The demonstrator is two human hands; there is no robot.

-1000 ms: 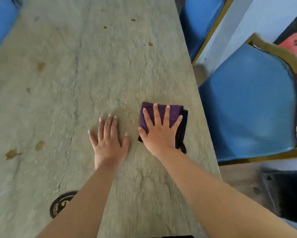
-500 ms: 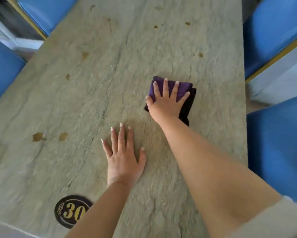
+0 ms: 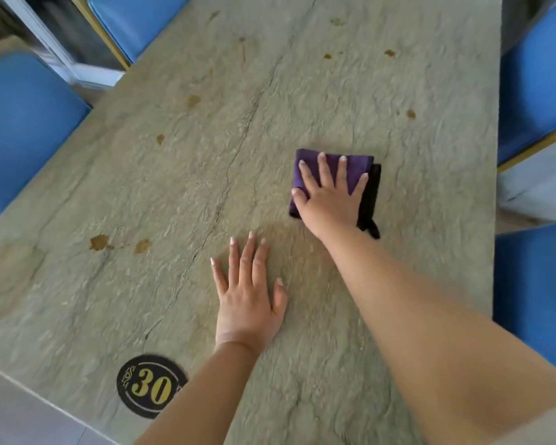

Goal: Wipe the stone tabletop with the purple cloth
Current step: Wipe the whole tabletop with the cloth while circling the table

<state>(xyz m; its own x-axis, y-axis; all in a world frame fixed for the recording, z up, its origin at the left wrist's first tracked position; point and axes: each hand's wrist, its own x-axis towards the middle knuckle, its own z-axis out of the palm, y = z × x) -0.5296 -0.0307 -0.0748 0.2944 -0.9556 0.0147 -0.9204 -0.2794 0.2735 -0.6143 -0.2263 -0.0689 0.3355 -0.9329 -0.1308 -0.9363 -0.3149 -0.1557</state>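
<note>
The right hand [image 3: 329,200] lies flat on the folded purple cloth [image 3: 356,170], fingers spread, pressing it onto the stone surface [image 3: 302,91] toward its right side. The left hand [image 3: 247,300] is also open and flat, palm down on the bare stone, nearer to the person and a little to the left of the cloth. Brown stains [image 3: 100,242] mark the stone. A round black sticker [image 3: 151,385] with the number 30 sits by the near edge. Blue chairs [image 3: 26,123] stand on both sides.
</note>
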